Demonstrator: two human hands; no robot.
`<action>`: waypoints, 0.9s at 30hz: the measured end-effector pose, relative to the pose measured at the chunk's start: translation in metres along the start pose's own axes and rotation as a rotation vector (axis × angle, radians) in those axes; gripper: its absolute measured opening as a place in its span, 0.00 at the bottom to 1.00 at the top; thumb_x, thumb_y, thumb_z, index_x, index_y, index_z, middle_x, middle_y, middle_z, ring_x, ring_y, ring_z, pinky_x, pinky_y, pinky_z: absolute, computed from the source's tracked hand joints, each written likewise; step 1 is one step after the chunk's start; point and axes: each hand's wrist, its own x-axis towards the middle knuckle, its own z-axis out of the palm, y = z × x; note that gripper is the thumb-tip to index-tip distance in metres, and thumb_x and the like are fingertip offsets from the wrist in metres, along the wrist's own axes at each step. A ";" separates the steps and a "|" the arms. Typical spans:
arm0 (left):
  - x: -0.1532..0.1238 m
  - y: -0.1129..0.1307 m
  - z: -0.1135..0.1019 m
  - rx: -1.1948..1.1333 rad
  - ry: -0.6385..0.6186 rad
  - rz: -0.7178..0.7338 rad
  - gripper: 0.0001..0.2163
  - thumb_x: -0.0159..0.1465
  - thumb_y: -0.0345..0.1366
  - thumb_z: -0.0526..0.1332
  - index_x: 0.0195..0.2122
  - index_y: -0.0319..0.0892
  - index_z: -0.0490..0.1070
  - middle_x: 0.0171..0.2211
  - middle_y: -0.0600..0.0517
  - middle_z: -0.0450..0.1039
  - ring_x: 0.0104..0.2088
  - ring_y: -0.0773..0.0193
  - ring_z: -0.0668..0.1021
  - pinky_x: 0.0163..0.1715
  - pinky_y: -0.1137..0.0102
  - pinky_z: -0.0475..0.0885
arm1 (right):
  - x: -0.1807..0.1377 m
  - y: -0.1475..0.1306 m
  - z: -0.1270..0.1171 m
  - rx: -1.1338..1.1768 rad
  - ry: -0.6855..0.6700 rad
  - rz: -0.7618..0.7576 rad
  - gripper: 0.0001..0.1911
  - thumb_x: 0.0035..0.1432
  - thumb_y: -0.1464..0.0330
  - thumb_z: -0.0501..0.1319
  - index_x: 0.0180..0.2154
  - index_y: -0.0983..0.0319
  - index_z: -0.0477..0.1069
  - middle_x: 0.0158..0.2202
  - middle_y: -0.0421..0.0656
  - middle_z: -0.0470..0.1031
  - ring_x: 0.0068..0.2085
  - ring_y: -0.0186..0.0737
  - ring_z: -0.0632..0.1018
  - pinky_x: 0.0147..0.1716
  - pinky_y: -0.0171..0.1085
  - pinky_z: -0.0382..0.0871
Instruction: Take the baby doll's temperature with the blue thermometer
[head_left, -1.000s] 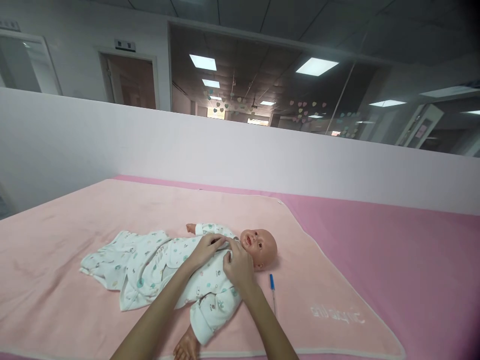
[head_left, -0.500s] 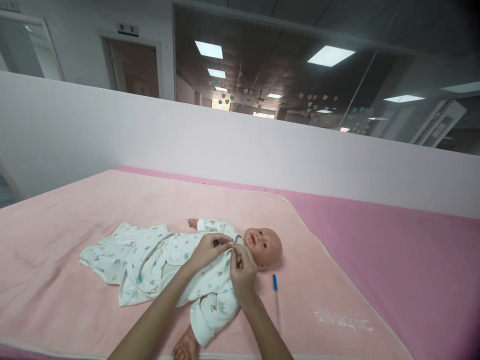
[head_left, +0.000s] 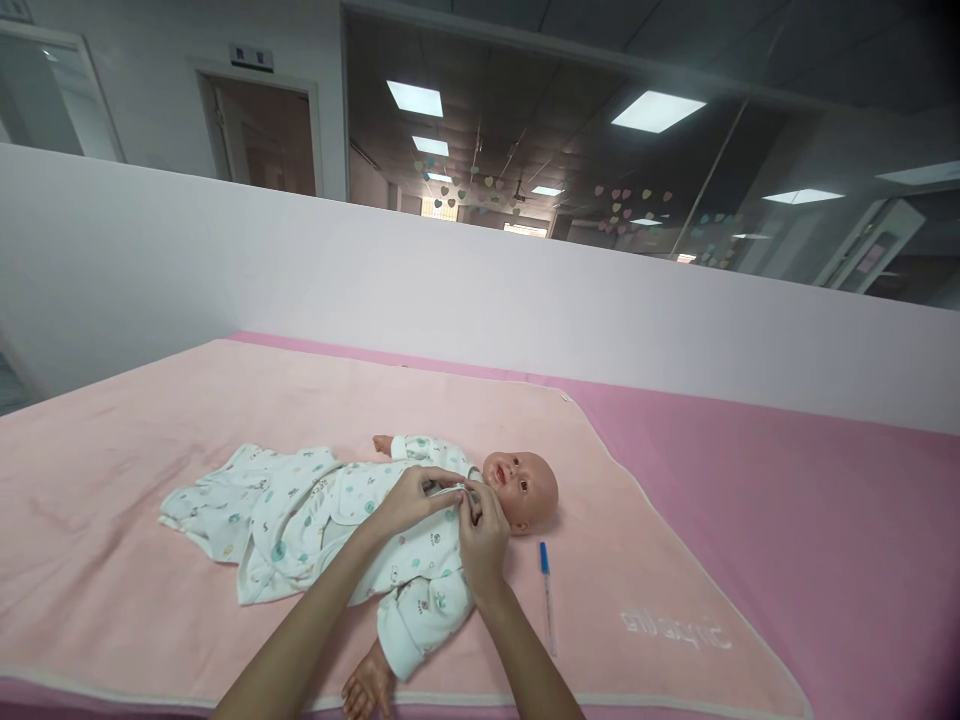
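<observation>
Left hand (head_left: 409, 500) and right hand (head_left: 484, 530) pinch a printed top (head_left: 416, 558) on a baby doll (head_left: 529, 490); white lettering (head_left: 675, 628) across the pink blanket (head_left: 195, 400) is illegible.

A bald, brown-skinned baby doll (head_left: 523, 490) lies face up on a pink blanket (head_left: 187, 420), head to the right, mouth open, arms out to either side. Its long-sleeved white outfit (head_left: 322, 500), dotted with small green prints, spreads rumpled toward the left.

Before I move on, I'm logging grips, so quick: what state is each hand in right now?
Left hand: closed, pinching the gown at the chest.
Right hand: closed, pinching the gown near the doll's neck.
</observation>
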 end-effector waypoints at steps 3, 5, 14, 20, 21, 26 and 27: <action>0.000 0.000 0.001 0.043 0.005 0.019 0.11 0.58 0.36 0.59 0.40 0.40 0.75 0.38 0.49 0.76 0.40 0.59 0.76 0.42 0.68 0.69 | 0.000 0.000 0.000 0.007 -0.005 0.009 0.09 0.59 0.68 0.52 0.36 0.63 0.70 0.29 0.42 0.73 0.25 0.32 0.69 0.27 0.32 0.64; 0.000 -0.002 0.001 0.091 0.014 0.030 0.11 0.60 0.38 0.57 0.40 0.42 0.75 0.37 0.50 0.76 0.39 0.60 0.76 0.41 0.68 0.69 | 0.000 0.000 0.000 0.014 -0.009 0.009 0.09 0.59 0.67 0.52 0.35 0.62 0.70 0.28 0.42 0.73 0.26 0.32 0.70 0.28 0.32 0.64; 0.000 -0.005 0.001 0.131 -0.001 0.035 0.12 0.62 0.35 0.53 0.41 0.41 0.74 0.36 0.50 0.76 0.37 0.61 0.75 0.38 0.69 0.68 | 0.000 0.000 0.000 0.076 -0.032 0.002 0.10 0.60 0.69 0.50 0.35 0.62 0.70 0.31 0.43 0.73 0.33 0.36 0.73 0.32 0.33 0.66; -0.002 -0.003 0.003 0.164 0.028 0.054 0.11 0.63 0.36 0.51 0.40 0.41 0.71 0.35 0.50 0.73 0.37 0.62 0.73 0.39 0.69 0.67 | 0.000 0.003 0.000 0.113 -0.026 0.089 0.09 0.59 0.69 0.50 0.32 0.62 0.67 0.28 0.42 0.71 0.29 0.35 0.71 0.28 0.32 0.65; -0.002 -0.003 0.003 0.179 0.028 0.078 0.11 0.63 0.36 0.51 0.39 0.41 0.71 0.35 0.50 0.72 0.38 0.62 0.73 0.40 0.69 0.67 | 0.001 0.003 0.000 0.114 -0.028 0.101 0.09 0.58 0.69 0.50 0.32 0.62 0.67 0.28 0.42 0.71 0.29 0.35 0.71 0.28 0.32 0.65; -0.003 -0.003 0.003 0.228 0.007 0.132 0.11 0.64 0.36 0.49 0.37 0.41 0.70 0.36 0.50 0.71 0.40 0.62 0.71 0.43 0.68 0.65 | 0.002 0.004 -0.002 0.108 0.001 0.093 0.10 0.58 0.70 0.49 0.31 0.62 0.68 0.29 0.43 0.72 0.29 0.35 0.71 0.28 0.33 0.65; -0.003 -0.003 0.003 0.224 0.003 0.115 0.11 0.64 0.36 0.49 0.38 0.41 0.70 0.35 0.50 0.71 0.39 0.62 0.71 0.42 0.68 0.66 | 0.002 0.004 -0.002 0.112 0.003 0.079 0.10 0.58 0.70 0.49 0.31 0.62 0.68 0.29 0.43 0.72 0.29 0.35 0.71 0.28 0.32 0.65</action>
